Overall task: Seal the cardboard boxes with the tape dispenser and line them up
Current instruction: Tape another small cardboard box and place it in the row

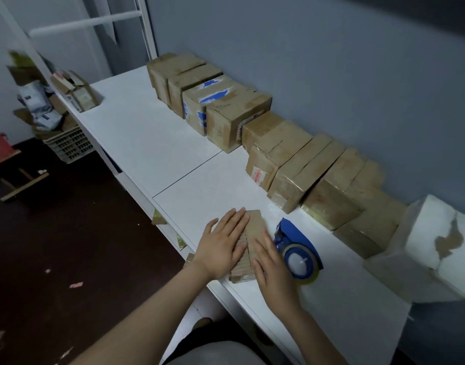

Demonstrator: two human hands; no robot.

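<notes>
A small cardboard box (255,223) lies on the white table (152,138) near its front edge. My left hand (222,243) presses flat on the box's left flap with straight fingers. My right hand (272,262) lies flat on the right flap. Just to the right of my right hand, a blue tape dispenser (298,250) with a roll of clear tape sits on the table, apart from both hands. A long row of sealed cardboard boxes (289,164) runs along the wall.
A white box (431,248) with torn paper ends the row at the right. An open carton (75,92) sits at the table's far left end. Beyond it, a plastic crate (68,147) and piled packaging stand on the dark floor.
</notes>
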